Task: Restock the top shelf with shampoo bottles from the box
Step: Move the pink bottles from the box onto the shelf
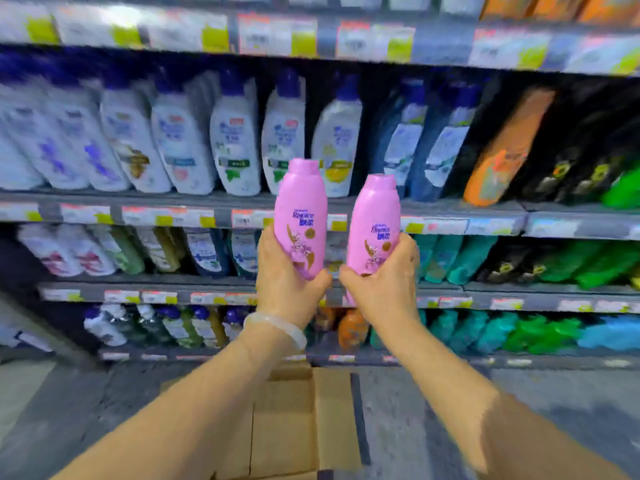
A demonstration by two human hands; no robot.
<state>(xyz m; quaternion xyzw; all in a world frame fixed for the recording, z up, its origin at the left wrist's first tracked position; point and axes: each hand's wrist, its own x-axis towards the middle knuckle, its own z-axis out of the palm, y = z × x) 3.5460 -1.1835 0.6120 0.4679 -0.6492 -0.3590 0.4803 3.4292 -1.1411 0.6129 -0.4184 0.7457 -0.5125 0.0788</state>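
Pink plastic is what I have in both hands: my left hand (pixel 289 284) is wrapped round the lower body of one tall pink shampoo bottle with a flower label (pixel 300 216), and my right hand (pixel 381 282) grips the base of a second pink bottle of the same kind (pixel 373 230), just beside the first and not touching it. Both stand nearly upright, caps up, long axes vertical, the left one riding a little higher. Taking the open brown cardboard box (pixel 301 410) on the floor as my mark, the bottles are straight above it and well clear of it, in front of the middle grey shelf rails (pixel 138 213). The top shelf edge with its price tags (pixel 277 39) runs far above the box and above both caps, so I judge the coming move is a plain upward and forward lift along each bottle's own axis. The left bottle is the nearer to that shelf. Motion blur hides whether a free slot waits up there.
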